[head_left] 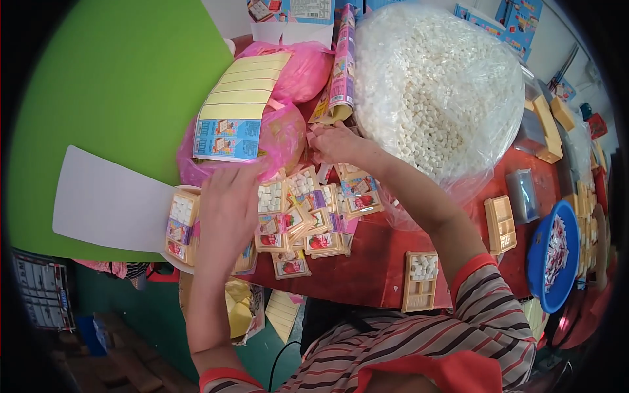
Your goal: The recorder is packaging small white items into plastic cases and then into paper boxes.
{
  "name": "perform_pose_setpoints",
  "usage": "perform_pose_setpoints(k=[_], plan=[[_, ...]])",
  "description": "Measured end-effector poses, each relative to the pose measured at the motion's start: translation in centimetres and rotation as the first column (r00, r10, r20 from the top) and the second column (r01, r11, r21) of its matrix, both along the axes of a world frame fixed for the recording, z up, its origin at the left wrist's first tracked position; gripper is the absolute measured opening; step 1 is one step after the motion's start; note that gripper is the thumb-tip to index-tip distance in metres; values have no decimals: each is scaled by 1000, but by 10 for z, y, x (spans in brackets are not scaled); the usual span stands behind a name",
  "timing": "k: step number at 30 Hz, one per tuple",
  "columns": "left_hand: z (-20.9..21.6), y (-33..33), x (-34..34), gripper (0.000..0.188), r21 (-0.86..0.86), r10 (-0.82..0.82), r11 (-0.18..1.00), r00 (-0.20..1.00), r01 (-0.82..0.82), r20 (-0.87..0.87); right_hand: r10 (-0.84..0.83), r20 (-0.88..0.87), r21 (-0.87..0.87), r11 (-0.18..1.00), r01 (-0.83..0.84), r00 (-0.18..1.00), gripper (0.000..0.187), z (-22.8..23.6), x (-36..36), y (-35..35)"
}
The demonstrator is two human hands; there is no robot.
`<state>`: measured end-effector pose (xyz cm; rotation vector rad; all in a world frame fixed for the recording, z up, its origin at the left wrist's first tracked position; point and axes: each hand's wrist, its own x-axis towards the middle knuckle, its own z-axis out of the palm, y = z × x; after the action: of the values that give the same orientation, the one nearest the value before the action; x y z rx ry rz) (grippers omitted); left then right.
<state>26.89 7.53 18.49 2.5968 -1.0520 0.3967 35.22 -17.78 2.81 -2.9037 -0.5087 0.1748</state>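
Observation:
My left hand (230, 200) lies at the near edge of a pink plastic bag (288, 134), fingers bent and closed on its film. Just beyond it, a sheet of yellow-backed printed labels (242, 98) rests on the bag. My right hand (337, 143) reaches to the bottom end of a rolled printed sheet (343, 72). Its fingers are pinched together beside some pink material, and what they hold is hidden. Between my forearms lies a heap of small filled trays (304, 216) with white pieces and strawberry-printed packets. Another filled tray (181, 219) lies left of my left wrist.
A big clear bag of white pieces (432, 85) fills the back right. A partly filled tray (420, 281) and an unfilled tray (500, 224) lie on the red table (367, 275). A blue basin (553, 259) of packets stands right. A green board (118, 98) spans the left.

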Motion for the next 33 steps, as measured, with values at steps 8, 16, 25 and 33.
perform_pose_setpoints(k=[8,16,25,33], plan=[[-30,-31,95,21,633,119,769,993,-85,-11,-29,113,254,967,-1,993,25,-5,1,-21],[-56,-50,126,33,763,246,636,967,-112,-64,-254,167,635,767,93,953,15,8,-31,-38],[-80,-64,145,25,785,211,589,974,-191,79,-256,180,653,753,79,950,20,17,-90,-51],[-86,-55,155,23,693,214,699,976,-178,35,-26,401,233,970,-74,916,18,-9,-44,-9]])
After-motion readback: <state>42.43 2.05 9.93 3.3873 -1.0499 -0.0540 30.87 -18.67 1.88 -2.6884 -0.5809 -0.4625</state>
